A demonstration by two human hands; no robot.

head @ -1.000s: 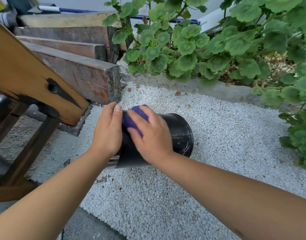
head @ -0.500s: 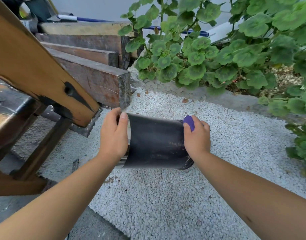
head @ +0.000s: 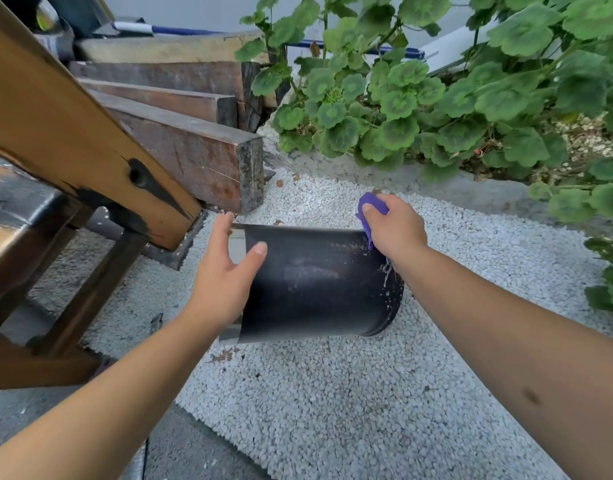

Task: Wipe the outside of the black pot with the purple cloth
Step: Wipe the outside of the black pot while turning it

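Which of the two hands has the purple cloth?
The right hand, at the black pot's far end, grips the purple cloth. The left hand only steadies the other end.

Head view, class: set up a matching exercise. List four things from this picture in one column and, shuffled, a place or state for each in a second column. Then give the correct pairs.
Things
1. black pot
2. purple cloth
3. left hand
4. green plant

Places or states
A. growing behind the white gravel
B. lying on its side over the gravel
C. bunched in the right hand
D. steadying the pot's open end

Pairs: 1-B, 2-C, 3-D, 4-A
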